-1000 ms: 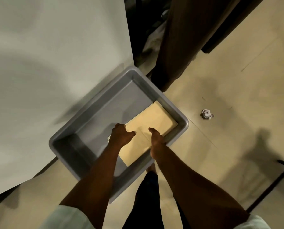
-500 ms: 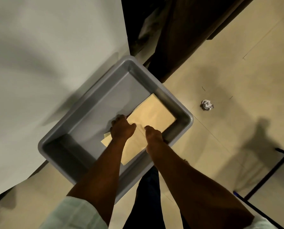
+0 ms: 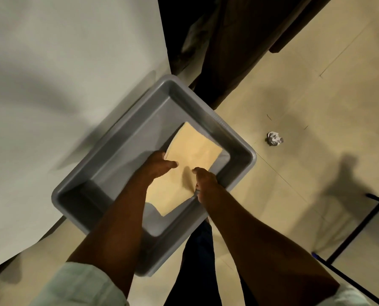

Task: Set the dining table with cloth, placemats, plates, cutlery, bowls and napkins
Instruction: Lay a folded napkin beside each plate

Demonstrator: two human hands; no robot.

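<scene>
A grey plastic tub (image 3: 239, 151) stands on the floor beside the table's white cloth (image 3: 62, 96). Inside it lies a tan folded cloth or placemat (image 3: 195, 149). My left hand (image 3: 155, 166) grips the tan piece at its left edge, thumb on top. My right hand (image 3: 206, 180) holds its right edge near the tub's near wall. The piece is tilted, its left edge raised off the tub's floor. The fingers of both hands are hidden under it.
A crumpled paper ball (image 3: 274, 139) lies on the beige floor right of the tub. Dark wooden furniture (image 3: 228, 51) stands behind the tub. A black metal frame (image 3: 365, 219) stands at the right edge.
Both hands have lifted the tan piece off the tub floor, and its left edge has come up. The view has shifted slightly closer to the tub.
</scene>
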